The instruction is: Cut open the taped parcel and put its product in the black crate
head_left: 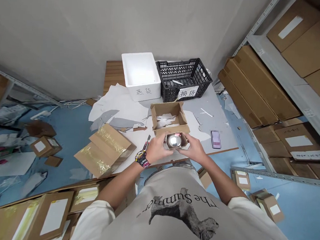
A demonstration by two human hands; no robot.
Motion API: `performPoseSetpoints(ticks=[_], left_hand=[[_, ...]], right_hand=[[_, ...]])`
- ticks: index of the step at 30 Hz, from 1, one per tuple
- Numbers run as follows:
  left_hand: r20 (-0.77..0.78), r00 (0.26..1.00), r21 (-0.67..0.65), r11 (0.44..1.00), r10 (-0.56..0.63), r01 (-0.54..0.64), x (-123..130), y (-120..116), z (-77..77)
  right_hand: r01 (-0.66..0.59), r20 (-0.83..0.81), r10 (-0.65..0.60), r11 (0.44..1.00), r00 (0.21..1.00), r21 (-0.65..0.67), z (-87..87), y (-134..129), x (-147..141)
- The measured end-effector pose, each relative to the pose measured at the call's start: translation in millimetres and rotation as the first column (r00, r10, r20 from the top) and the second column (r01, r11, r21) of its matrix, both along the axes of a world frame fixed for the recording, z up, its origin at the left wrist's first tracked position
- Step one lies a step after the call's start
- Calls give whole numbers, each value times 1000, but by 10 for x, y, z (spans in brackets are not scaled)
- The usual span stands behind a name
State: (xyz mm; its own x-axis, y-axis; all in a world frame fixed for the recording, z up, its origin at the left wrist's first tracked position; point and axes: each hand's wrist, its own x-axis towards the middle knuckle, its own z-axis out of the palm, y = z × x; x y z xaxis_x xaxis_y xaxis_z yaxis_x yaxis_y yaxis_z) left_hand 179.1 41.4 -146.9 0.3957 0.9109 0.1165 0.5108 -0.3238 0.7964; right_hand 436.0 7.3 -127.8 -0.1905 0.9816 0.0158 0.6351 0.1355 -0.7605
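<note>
Close in front of my body, a small open cardboard box (185, 140) is held between my two hands. A shiny, rounded silver metal object (174, 140) sits inside it, with a small pink patch at its upper edge. My left hand (158, 148) grips the box's left side, and my right hand (195, 148) grips its right side. Just beyond them stands a larger open carton (157, 107) with white scraps of packing inside. A dark pen-like tool (147, 142) lies beside my left hand; its exact kind is unclear.
A white foam box (148, 93) and a black plastic crate (166, 91) stand at the table's back. A phone (216, 139) lies on the right. Opened cardboard (106, 145) overhangs the table's left edge. Shelves of cartons (263, 90) flank the right side; more boxes (45, 146) are on the floor.
</note>
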Motion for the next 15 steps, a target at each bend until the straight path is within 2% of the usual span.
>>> performPoseSetpoints(ticks=[2, 4, 7, 9, 11, 13, 15], left_hand=[[50, 999, 44, 999, -20, 17, 4, 295, 342], [87, 995, 119, 993, -39, 29, 41, 685, 614], [139, 988, 257, 966, -65, 27, 171, 1440, 881], [141, 987, 320, 947, -71, 22, 299, 2014, 966], [124, 992, 341, 940, -32, -12, 439, 2591, 983], [97, 995, 335, 941, 9, -41, 570, 3125, 934], [72, 996, 317, 946, 42, -63, 680, 3585, 822]], right_hand=[[26, -37, -22, 992, 999, 122, 212, 202, 12], [50, -96, -27, 968, 995, 246, 374, 483, 35], [92, -164, -30, 917, 986, 389, 547, 1101, 114], [125, -185, -47, 892, 982, 434, 611, 1645, 193], [146, -189, -64, 877, 980, 458, 627, 2253, 276], [161, -185, -86, 882, 979, 442, 597, 2856, 346], [156, -154, -105, 915, 982, 371, 524, 3388, 392]])
